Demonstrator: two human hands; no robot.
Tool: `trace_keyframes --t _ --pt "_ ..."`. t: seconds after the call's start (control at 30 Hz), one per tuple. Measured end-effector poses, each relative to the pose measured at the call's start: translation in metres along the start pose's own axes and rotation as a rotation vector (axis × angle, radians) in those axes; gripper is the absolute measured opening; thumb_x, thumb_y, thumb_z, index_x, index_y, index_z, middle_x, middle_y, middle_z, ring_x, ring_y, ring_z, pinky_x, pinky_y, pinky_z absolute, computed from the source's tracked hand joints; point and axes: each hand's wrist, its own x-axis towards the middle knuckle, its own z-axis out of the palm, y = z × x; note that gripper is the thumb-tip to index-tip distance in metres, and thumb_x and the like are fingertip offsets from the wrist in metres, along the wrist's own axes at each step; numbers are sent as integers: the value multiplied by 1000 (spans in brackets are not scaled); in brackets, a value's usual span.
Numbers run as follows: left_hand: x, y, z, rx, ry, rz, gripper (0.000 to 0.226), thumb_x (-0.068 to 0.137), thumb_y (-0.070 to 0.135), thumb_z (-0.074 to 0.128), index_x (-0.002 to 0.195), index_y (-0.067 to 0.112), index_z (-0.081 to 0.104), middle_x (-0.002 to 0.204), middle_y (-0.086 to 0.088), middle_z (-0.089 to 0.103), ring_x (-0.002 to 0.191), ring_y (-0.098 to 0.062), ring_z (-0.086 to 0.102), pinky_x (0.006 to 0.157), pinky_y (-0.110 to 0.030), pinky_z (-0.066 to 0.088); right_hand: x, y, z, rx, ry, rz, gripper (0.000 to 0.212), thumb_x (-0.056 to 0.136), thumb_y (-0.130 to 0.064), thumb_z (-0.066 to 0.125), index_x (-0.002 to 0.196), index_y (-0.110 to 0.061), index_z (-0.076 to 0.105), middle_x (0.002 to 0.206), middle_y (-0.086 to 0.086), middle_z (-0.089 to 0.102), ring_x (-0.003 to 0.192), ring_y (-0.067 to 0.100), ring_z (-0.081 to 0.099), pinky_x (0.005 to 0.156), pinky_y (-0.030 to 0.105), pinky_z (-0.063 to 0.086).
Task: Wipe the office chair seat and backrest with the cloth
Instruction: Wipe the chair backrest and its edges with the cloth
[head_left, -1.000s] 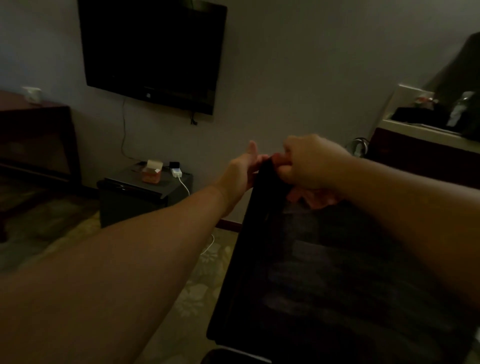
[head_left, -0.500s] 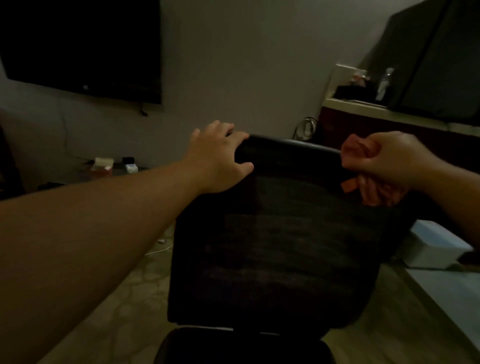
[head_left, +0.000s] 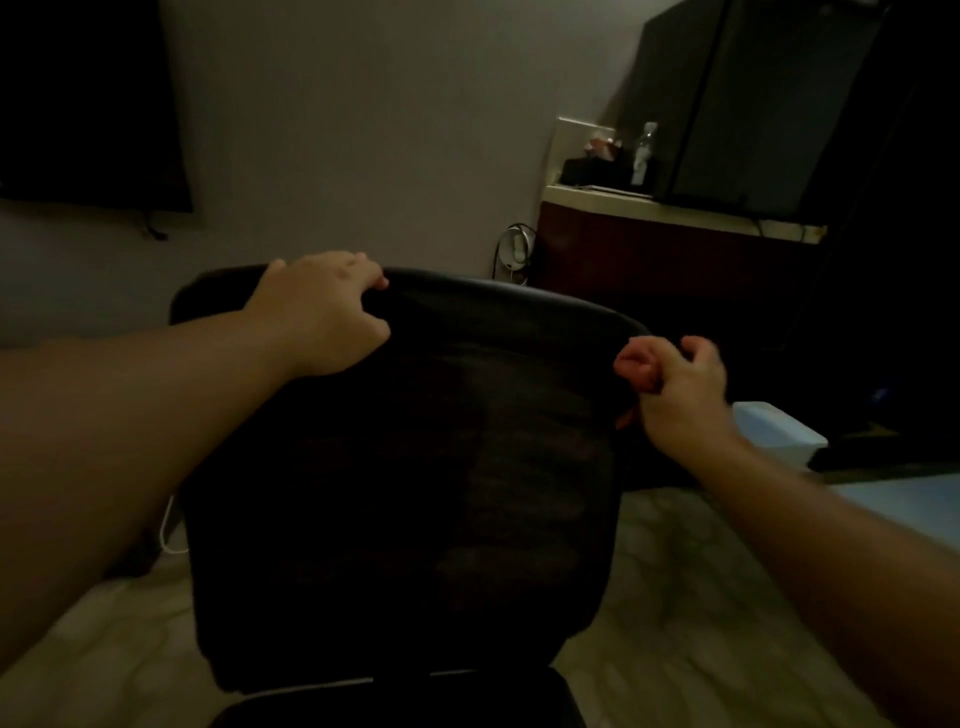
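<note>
A black mesh backrest (head_left: 415, 467) of an office chair faces me, and a strip of the dark seat (head_left: 405, 701) shows at the bottom edge. My left hand (head_left: 322, 312) grips the backrest's top rim near its left corner, fingers curled over the far side. My right hand (head_left: 680, 395) holds a bunched pink cloth (head_left: 631, 366) against the backrest's upper right edge. Most of the cloth is hidden inside the fist.
A dark TV (head_left: 88, 104) hangs on the wall at left. A wooden counter (head_left: 675, 213) with a bottle and small items stands at back right beside a tall dark cabinet (head_left: 753, 104). A pale box (head_left: 779, 431) lies near my right hand. Patterned carpet (head_left: 675, 597) surrounds the chair.
The chair has turned so its backrest faces me squarely. My left hand moved left along the top rim. My right hand with the cloth slid down to the right edge.
</note>
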Motion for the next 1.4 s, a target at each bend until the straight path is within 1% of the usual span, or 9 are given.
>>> trace_keyframes --t 0.13,0.33,0.47,0.57,0.73,0.9,1.03,1.23,1.4 --pt "0 -4 5 -31 19 -6 62 92 45 63 151 34 48 170 3 31 155 -21 30 126 -58 18 -12 6 39 182 56 45 82 92 1 62 148 -51 32 162 5 23 141 36 41 112 57 47" --pt "2 -1 10 -16 50 2 62 91 48 61 149 33 49 168 1 34 153 -23 32 125 -60 19 1 -3 1 -3 -167 172 90 91 0 70 152 -52 27 126 -1 49 98 31 61 57 43 59" --pt "-3 1 8 -35 55 -6 67 84 55 56 146 32 52 166 -1 38 151 -24 36 124 -61 22 -4 -24 3 531 62 331 23 102 -15 63 112 -35 68 115 -6 67 106 25 65 77 47 65" --pt "-6 -2 5 -70 32 -8 64 90 50 61 151 33 50 169 1 33 155 -22 29 127 -59 14 -10 -31 13 674 180 423 24 99 -12 60 104 -34 70 111 -1 67 104 25 65 79 43 63" --pt "-6 -5 -1 -120 0 -6 63 94 42 66 154 35 49 172 5 26 159 -19 19 129 -55 7 -8 -17 2 447 245 88 42 100 -14 61 137 -34 54 120 -5 61 102 16 62 76 35 60" --pt "-2 -9 0 -139 -19 4 64 93 45 65 154 37 48 173 6 24 160 -17 16 129 -56 6 0 -11 -14 -90 -22 135 42 97 -9 67 127 -35 52 111 0 60 89 24 67 62 44 63" --pt "-2 -11 2 -140 -19 20 67 89 49 62 154 38 48 173 6 25 160 -18 16 129 -57 9 7 -29 -16 290 -204 439 27 101 -8 68 126 -15 59 113 6 68 87 29 72 44 34 60" --pt "-2 -14 0 -139 -27 25 64 94 45 65 155 38 46 173 6 25 161 -19 16 129 -57 11 11 -34 -34 -44 -420 447 20 95 6 70 112 0 64 90 17 73 68 25 74 60 34 62" --pt "0 -15 1 -153 -27 35 71 85 53 62 153 38 49 172 4 29 159 -21 20 128 -57 17 15 -34 -34 261 -432 577 27 97 12 61 124 10 61 121 29 68 104 41 73 78 36 66"
